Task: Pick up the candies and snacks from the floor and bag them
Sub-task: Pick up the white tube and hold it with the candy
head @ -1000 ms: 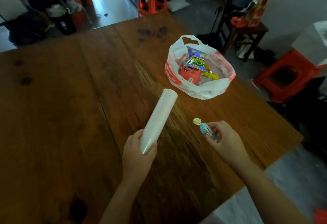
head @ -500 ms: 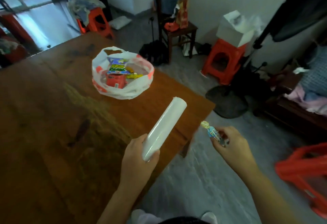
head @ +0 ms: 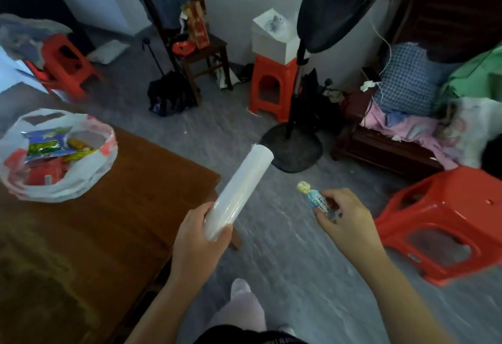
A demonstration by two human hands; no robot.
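**Fingertip pinch on a wrapped candy, bag well apart**

Fingers (head: 338, 194) of the right hand (head: 347, 221) are curled and, with the thumb, pinch the lower end of a small wrapped candy (head: 316, 199). Its twisted yellow tip juts free above the floor (head: 271, 262). The left hand (head: 197, 235) has its fingers wrapped round the near end of a white roll (head: 239, 190), which slants up and away past the table corner. Both hands hang beyond the edge of the wooden table (head: 114, 235). The plastic bag (head: 81, 180) sits open-mouthed on the table at far left and already holds several snack packets. The candy is well apart from it. No further candies can be made out on the visible floor.

Probable hazards:
- (a) The pinch covers only a small part of a slick wrapper, so a quick swing toward the bag could let the candy slip and fall.
- (b) The roll is held by one end, and its long free length could strike the bag's soft rim and tip out the contents.
- (c) Neither hand is free to steady the bag mouth, so a tossed candy may glance off the folded plastic.
- (d) The red stool (head: 448, 221) and the fan base (head: 293, 150) stand near the feet and could trip the person.
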